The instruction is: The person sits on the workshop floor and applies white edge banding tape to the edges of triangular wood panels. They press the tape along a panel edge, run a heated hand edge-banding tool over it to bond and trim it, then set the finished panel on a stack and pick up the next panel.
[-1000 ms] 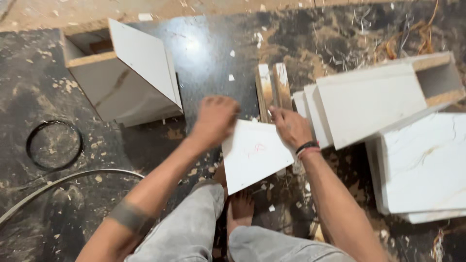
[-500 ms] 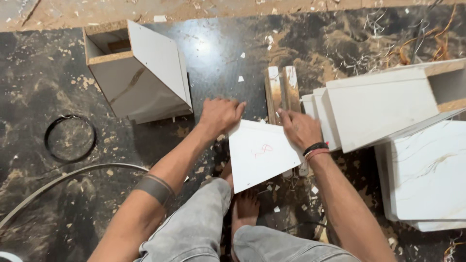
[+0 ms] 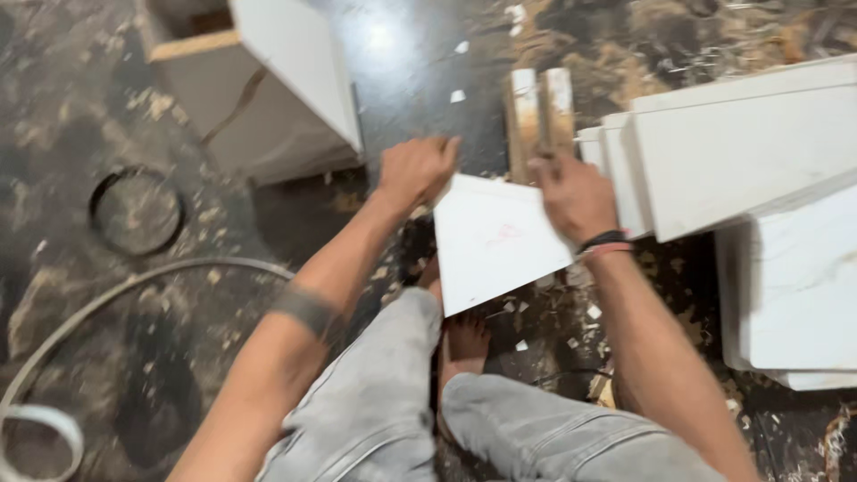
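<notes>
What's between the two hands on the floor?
In the head view, the upper edge of the white square board spans from the left hand to the right hand; both grip it.

The whole picture is blurry. The white panel hides part of the bare foot. The picture's edge cuts off the box left of it.

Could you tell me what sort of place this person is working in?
Probably a carpentry or furniture workshop floor: white laminated boards stacked at the right, an open white box unit, and chips and sawdust over the dark floor. Both hands hold a white panel.
</notes>
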